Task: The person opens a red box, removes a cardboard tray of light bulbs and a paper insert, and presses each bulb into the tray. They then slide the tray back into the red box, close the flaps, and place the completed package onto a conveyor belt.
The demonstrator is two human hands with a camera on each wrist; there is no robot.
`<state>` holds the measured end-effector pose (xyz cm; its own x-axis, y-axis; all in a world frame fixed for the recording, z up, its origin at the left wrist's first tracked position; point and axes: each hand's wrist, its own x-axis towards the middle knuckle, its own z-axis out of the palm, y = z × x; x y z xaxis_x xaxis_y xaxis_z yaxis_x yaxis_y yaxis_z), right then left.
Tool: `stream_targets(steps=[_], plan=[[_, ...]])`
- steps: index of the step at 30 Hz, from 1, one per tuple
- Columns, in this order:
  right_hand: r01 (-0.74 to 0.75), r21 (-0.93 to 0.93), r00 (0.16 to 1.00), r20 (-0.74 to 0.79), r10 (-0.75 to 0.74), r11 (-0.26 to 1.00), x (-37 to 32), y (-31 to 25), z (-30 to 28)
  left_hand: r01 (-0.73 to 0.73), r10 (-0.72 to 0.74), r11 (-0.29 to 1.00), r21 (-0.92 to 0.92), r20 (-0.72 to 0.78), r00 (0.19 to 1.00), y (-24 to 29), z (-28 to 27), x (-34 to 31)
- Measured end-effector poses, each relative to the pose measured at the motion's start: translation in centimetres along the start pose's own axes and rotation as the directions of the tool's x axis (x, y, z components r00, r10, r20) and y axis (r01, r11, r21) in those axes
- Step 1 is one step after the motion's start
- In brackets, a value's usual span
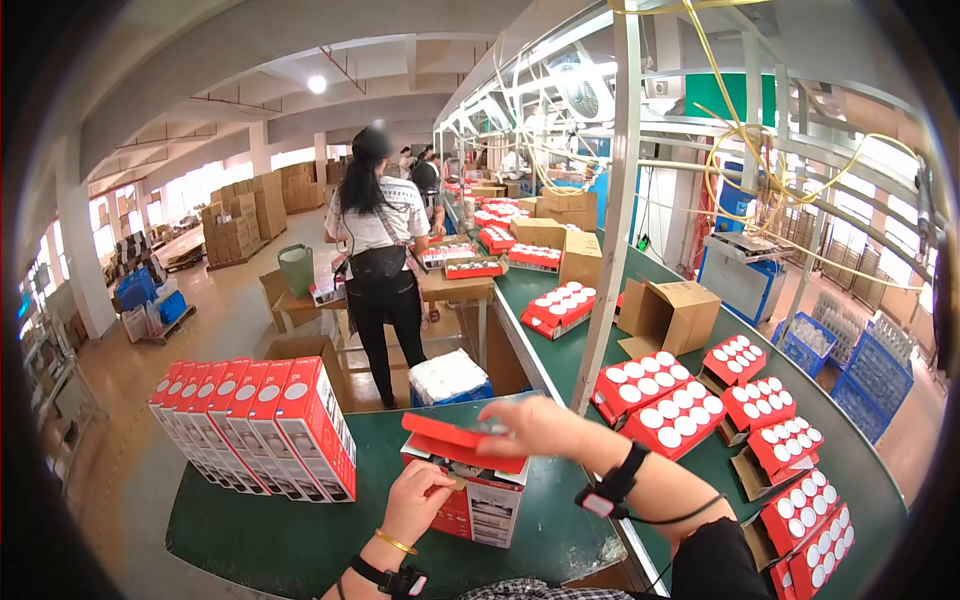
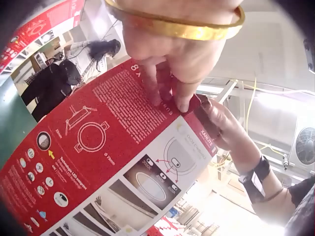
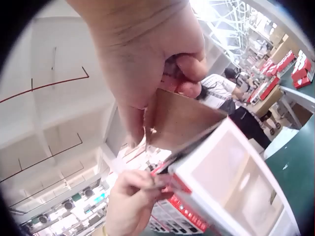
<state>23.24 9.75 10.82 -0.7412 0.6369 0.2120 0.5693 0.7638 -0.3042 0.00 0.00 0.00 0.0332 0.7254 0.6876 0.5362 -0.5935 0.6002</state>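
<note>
A red and white printed cardboard box (image 1: 492, 515) stands on the green table in front of me, its red lid flap (image 1: 465, 434) raised. At the box's near upper edge, my left hand (image 1: 412, 500) pinches the cardboard with thumb and fingertips; the left wrist view shows those fingers against the printed red panel (image 2: 88, 132). My right hand (image 1: 545, 428) holds the lid flap from the far right side, slightly blurred. In the right wrist view its thumb and fingers sit on either side of the brown inner face of the flap (image 3: 184, 120). The box's contents are mostly hidden.
Several similar closed boxes (image 1: 290, 420) stand in a row at left on the table. Along the right, a green conveyor (image 1: 590, 440) carries red trays of round white-faced items (image 1: 675, 415) and an open brown carton (image 1: 675, 315). Ahead, a person (image 1: 378, 240) stands beside another table.
</note>
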Motion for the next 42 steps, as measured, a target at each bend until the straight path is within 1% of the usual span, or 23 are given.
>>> stream_targets(steps=[2,3,5,7,9,11,12,13,15,16,17,18,19,20,21,22,23,25,27,30,36,41,42], plan=[[0.089,-0.137,0.99,-0.093,-0.102,0.987,-0.5,-0.8,1.4,0.0,-0.001,1.0,0.011,0.075,0.997,-0.4,-0.4,0.9],[0.082,-0.093,0.991,-0.096,-0.091,0.992,-1.9,-1.3,1.4,0.021,-0.025,0.999,0.031,0.108,0.994,1.0,-1.0,0.3],[-0.112,0.038,0.993,-0.027,0.113,0.993,-2.5,-0.3,0.0,-0.017,0.016,1.0,0.007,0.193,0.981,1.1,-0.8,1.3],[-0.168,0.157,0.956,-0.214,0.2,0.973,-3.4,2.6,-0.3,-0.052,0.062,0.997,-0.053,0.224,0.973,1.3,-0.8,2.3],[-0.25,0.168,0.937,-0.207,0.282,0.954,-4.4,6.2,1.3,-0.12,0.137,0.99,-0.078,0.265,0.955,1.4,-1.0,2.5],[-0.38,0.52,0.901,0.024,0.432,0.765,-6.6,8.1,3.9,-0.04,0.068,0.994,-0.104,0.277,0.958,2.0,-0.7,2.1],[-0.398,0.697,0.867,0.074,0.492,0.596,-7.8,8.7,6.4,-0.03,0.065,0.992,-0.121,0.294,0.954,2.5,-0.6,1.7],[-0.424,0.706,0.857,0.11,0.504,0.567,-9.1,8.9,8.7,-0.024,0.068,0.989,-0.146,0.306,0.95,2.7,-0.4,1.2],[-0.641,0.727,0.702,0.426,0.57,0.247,-10.8,8.6,11.7,-0.003,0.043,0.99,-0.139,0.283,0.958,3.2,0.1,0.8],[-0.59,0.74,0.74,0.336,0.583,0.323,-11.2,8.1,12.3,0.001,0.042,0.99,-0.142,0.294,0.955,3.1,0.2,0.8],[-0.593,0.742,0.736,0.343,0.583,0.313,-11.3,8.1,12.2,0.008,0.035,0.99,-0.14,0.303,0.952,3.0,0.5,1.0],[-0.446,0.74,0.76,0.016,0.65,0.503,-11.0,7.6,10.8,0.018,0.024,0.991,-0.135,0.301,0.953,2.9,0.8,1.3],[-0.312,0.657,0.711,-0.318,0.627,0.687,-10.6,7.1,9.2,0.024,0.016,0.991,-0.13,0.299,0.954,2.9,1.1,1.5],[-0.311,0.656,0.707,-0.324,0.629,0.688,-10.3,6.6,7.4,0.006,0.031,0.993,-0.117,0.307,0.951,2.8,1.5,1.7],[-0.291,0.402,0.748,-0.47,0.468,0.868,-10.0,5.8,5.6,0.0,0.038,0.993,-0.12,0.311,0.95,2.8,1.9,1.9],[-0.257,0.107,0.784,-0.558,0.272,0.96,-9.9,4.9,4.2,0.002,0.034,0.993,-0.115,0.313,0.949,2.9,2.5,2.0],[-0.264,0.11,0.777,-0.564,0.279,0.958,-9.9,3.5,3.2,0.004,0.031,0.994,-0.11,0.317,0.948,3.0,3.0,2.2],[-0.239,-0.045,0.897,-0.392,0.203,0.97,-9.6,1.3,2.0,0.011,0.028,0.993,-0.118,0.321,0.947,3.3,4.0,2.4],[-0.281,-0.071,0.909,-0.341,0.241,0.957,-9.7,1.5,1.9,0.008,0.028,0.993,-0.115,0.311,0.95,3.6,4.6,2.6],[-0.403,0.028,0.884,-0.247,0.396,0.915,-10.4,3.3,1.5,-0.025,0.057,0.995,-0.099,0.331,0.942,3.0,5.1,2.6],[-0.408,-0.084,0.888,-0.266,0.375,0.909,-11.3,6.2,2.8,0.028,0.024,0.992,-0.122,0.403,0.915,4.4,6.6,3.4],[-0.408,-0.077,0.878,-0.304,0.368,0.91,-13.1,8.3,5.7,0.02,0.06,0.984,-0.177,0.436,0.898,4.9,8.0,3.1],[-0.305,-0.136,0.899,-0.368,0.238,0.943,-12.9,8.3,5.0,-0.003,0.075,0.987,-0.159,0.448,0.891,5.2,8.3,3.4]])
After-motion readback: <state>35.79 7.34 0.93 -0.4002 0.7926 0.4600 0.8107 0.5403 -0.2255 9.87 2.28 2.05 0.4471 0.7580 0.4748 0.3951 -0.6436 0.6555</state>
